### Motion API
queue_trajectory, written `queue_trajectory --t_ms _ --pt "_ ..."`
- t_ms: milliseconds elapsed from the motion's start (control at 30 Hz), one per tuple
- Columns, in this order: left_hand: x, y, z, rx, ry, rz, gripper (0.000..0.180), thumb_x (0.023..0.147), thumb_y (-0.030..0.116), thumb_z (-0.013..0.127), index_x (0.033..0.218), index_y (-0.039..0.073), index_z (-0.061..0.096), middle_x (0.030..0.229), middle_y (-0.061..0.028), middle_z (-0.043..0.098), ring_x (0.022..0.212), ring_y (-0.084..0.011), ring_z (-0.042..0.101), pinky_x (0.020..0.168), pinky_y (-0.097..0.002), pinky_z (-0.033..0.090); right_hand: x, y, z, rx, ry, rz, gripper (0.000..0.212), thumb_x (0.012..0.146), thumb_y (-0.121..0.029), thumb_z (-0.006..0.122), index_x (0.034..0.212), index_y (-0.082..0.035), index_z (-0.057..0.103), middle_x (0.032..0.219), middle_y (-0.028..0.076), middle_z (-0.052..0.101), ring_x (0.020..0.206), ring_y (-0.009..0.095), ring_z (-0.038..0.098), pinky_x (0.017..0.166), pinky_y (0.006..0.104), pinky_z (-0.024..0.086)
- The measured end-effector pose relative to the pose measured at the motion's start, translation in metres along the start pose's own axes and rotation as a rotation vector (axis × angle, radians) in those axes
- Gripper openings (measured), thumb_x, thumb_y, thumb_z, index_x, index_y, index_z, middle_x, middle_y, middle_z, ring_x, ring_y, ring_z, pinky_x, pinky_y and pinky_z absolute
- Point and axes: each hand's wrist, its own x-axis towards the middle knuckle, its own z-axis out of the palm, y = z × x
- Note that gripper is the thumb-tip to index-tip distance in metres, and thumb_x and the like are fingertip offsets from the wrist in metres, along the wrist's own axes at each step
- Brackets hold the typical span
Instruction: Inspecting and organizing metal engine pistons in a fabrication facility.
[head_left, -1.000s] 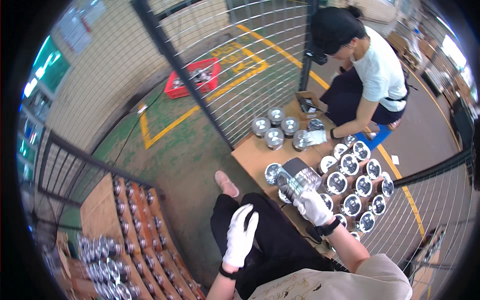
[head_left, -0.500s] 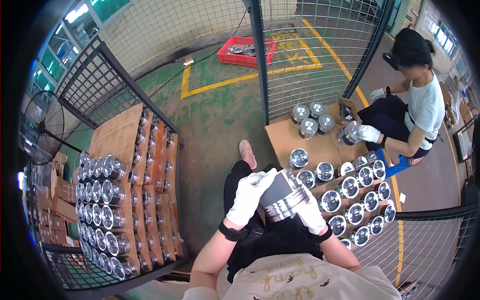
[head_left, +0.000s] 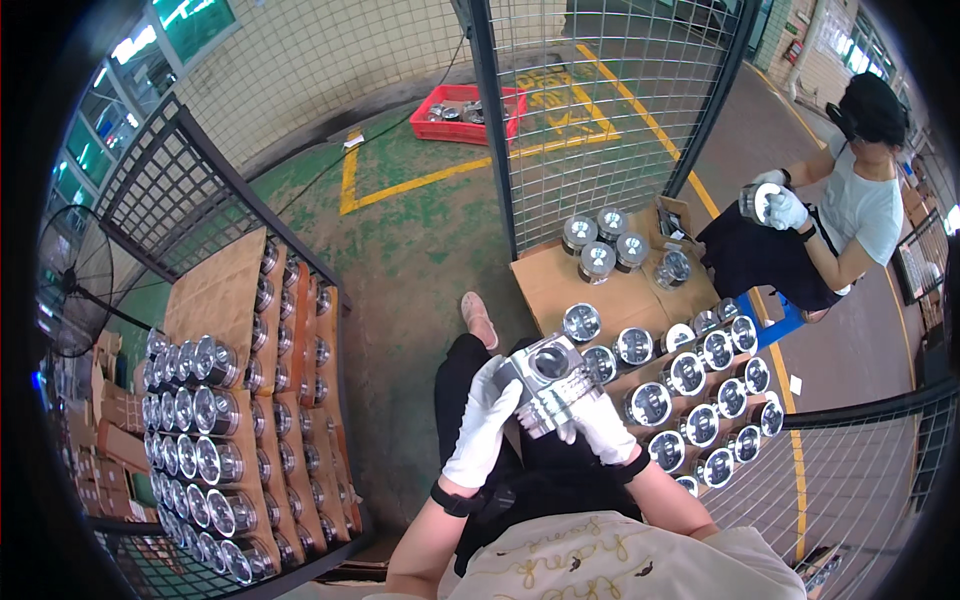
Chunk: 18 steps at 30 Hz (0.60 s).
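A shiny metal engine piston (head_left: 548, 390) is held in front of my lap, tilted, with its round pin hole facing up and its ring grooves toward me. My white-gloved left hand (head_left: 482, 420) grips its left side. On the opposite side my right hand (head_left: 602, 428), also gloved, closes round the grooved end, some of its fingers hidden beneath. Just right of my hands, rows of pistons (head_left: 650, 404) lie on cardboard layers. Several more pistons (head_left: 597, 262) stand on a cardboard sheet (head_left: 545, 290) beyond them.
On my left stands a rack of stacked pistons (head_left: 218, 460) between cardboard sheets, beside a mesh panel (head_left: 165, 190). A red crate (head_left: 455, 131) with metal parts sits on the floor ahead. At the right, a seated co-worker (head_left: 860, 200) holds another piston (head_left: 758, 203). A wire mesh fence (head_left: 600, 110) rises ahead.
The piston in my hands has been turned, so its pin hole now shows instead of the dark side. The co-worker has raised a piston from the cardboard to chest height. My view has shifted slightly.
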Motion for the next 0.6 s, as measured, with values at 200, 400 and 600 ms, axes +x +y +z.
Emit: queue_trajectory --t_ms 200,400,600 --pt "0.009 -0.015 -0.012 -0.474 -0.050 -0.257 0.037 0.096 0.024 0.049 0.128 0.005 0.052 0.123 -0.0091 0.060 0.112 -0.0245 0.058 0.097 -0.0421 0.047 0.006 -0.023 0.014 -0.753 0.119 -0.509 0.074 0.078 -0.014 0.072 0.143 -0.009 0.039 0.099 0.008 0.064 0.071 0.023 0.065 0.064 0.0337 0.054" --pt "0.011 -0.017 -0.015 -0.899 -0.120 -0.275 0.048 0.098 0.038 0.040 0.129 0.002 0.049 0.125 -0.0171 0.057 0.113 -0.0329 0.058 0.098 -0.0496 0.047 -0.018 -0.049 0.052 -1.179 0.203 -0.497 0.075 0.073 -0.021 0.077 0.140 -0.015 0.044 0.102 0.010 0.062 0.067 0.027 0.064 0.060 0.0365 0.052" --pt "0.019 -0.006 -0.011 -0.826 -0.295 -0.161 0.074 0.094 0.052 0.043 0.144 -0.001 0.030 0.141 -0.0205 0.042 0.129 -0.0369 0.044 0.107 -0.0540 0.037 -0.007 -0.002 0.018 -0.633 0.041 -0.388 0.084 0.077 -0.017 0.078 0.146 -0.008 0.032 0.124 0.006 0.054 0.099 0.017 0.060 0.078 0.0331 0.052"
